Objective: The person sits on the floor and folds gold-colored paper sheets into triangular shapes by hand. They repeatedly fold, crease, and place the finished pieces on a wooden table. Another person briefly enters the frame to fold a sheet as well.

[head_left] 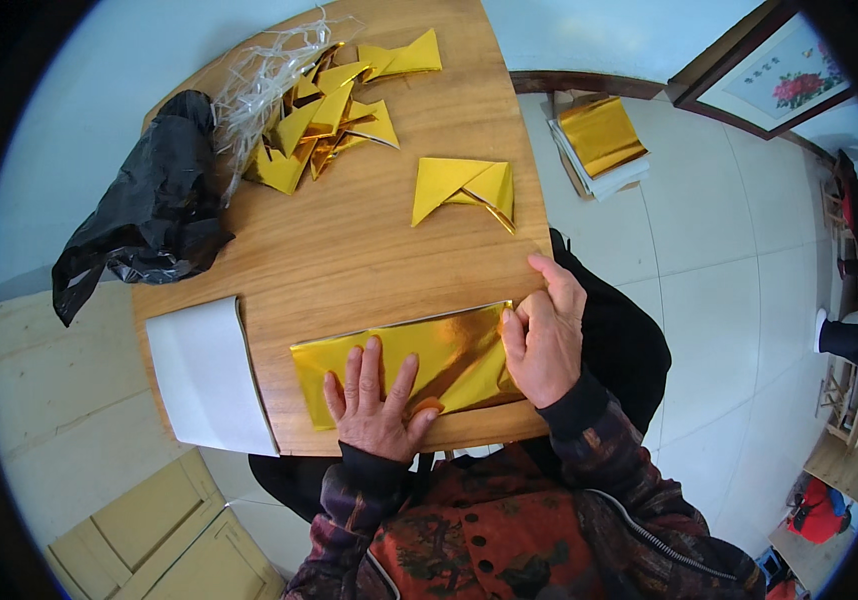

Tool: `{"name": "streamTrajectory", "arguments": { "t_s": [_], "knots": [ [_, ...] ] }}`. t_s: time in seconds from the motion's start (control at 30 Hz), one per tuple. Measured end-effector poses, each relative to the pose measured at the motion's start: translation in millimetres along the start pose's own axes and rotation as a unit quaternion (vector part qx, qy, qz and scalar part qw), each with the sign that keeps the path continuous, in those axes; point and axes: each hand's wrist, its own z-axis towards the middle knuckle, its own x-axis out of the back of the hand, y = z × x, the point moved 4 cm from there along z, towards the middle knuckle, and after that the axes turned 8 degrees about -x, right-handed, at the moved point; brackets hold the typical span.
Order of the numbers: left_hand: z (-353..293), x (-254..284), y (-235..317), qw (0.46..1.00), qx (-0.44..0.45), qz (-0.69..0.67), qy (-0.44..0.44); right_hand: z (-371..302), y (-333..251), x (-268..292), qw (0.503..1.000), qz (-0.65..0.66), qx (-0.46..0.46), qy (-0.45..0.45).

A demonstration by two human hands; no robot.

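1. Gold paper: folded long strip, flat at table's near edge.
2. Left hand: fingers spread, palm down on it.
3. Right hand: thumb at strip's right end, index out; can't tell if pinching.
4. Beyond: folded gold piece, then gold pile.
5. Left: white sheets, black bag.

Soft, fairly even light lay over the wooden desk. The gold foil sheet glinted in streaks. Fisheye distortion bent the outer floor tiles.
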Motion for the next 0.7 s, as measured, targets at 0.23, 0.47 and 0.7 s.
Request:
{"name": "streamTrajectory", "arguments": {
  "t_s": [0.23,0.47,0.7],
  "knots": [
    [-1.2,-1.6,-0.4,1.0,0.002,-0.001,0.016,-2.6,1.9,0.1,0.998,0.044,-0.037,0.011],
    [-1.5,-3.0,-0.2,0.999,-0.001,-0.003,0.044,-3.9,2.6,-1.5,0.999,0.025,-0.004,0.04],
    [7.2,-2.8,25.5,0.995,-0.002,0.094,0.035,-4.4,7.7,-7.6,0.999,0.011,-0.012,0.03]
  ]
}}
